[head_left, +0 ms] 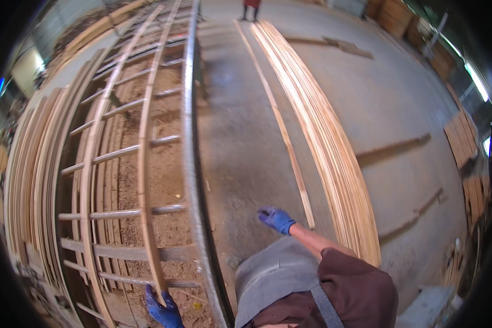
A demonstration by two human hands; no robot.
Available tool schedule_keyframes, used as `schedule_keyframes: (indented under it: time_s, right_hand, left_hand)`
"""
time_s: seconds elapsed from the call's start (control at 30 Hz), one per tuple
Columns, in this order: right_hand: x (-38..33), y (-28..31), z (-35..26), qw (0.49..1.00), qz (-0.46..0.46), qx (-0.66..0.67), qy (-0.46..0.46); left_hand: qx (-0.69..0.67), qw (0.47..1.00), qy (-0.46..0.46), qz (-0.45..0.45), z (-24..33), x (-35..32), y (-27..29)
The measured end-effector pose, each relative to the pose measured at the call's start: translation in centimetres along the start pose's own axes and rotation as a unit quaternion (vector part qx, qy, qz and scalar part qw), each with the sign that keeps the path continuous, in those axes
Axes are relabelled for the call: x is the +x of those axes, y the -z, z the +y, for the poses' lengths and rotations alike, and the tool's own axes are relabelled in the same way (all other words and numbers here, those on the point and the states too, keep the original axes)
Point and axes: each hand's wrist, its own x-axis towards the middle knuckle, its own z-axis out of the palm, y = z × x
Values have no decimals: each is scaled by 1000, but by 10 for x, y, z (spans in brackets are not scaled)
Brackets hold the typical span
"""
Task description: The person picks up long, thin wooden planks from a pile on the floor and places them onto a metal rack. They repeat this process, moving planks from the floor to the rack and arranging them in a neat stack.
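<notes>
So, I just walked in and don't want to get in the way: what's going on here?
A person's blue-gloved left hand holds the near end of a wooden strip lying along a metal rack, beside another strip. The right hand, also gloved, is out over the floor, with nothing visible in it. Further right, a stack of strips lies there, one loose strip alongside.

far person (251, 7): cropped above | left hand (165, 312): cropped below

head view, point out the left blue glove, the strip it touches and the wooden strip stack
Left blue glove (164, 312), head view: hand's middle
Wooden strip (143, 131), head view: mid-length
Wooden strip stack (322, 131), head view: top, mid-length
</notes>
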Motion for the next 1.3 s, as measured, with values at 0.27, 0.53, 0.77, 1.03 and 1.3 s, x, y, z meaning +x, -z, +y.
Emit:
schedule_keyframes:
  time_s: [0.27,0.53,0.77,1.03,1.3]
  right_hand:
    - [-182,72,280,893,-25,39,-448]
    - [-220,50,479,812,-77,-48,-577]
    - [-114,-48,654,790,-85,-120,-596]
    - [-55,-147,747,801,-8,-291,-524]
    - [-90,-62,703,876,-53,-141,-459]
  left_hand:
    - [-273,888,-244,-278,259,-8,-118]
    - [-156,805,-270,-505,353,-105,-319]
    - [-112,801,-331,-487,387,-113,-479]
    - [-127,824,-292,-468,404,-89,-521]
    - [-168,831,-310,-430,399,-86,-509]
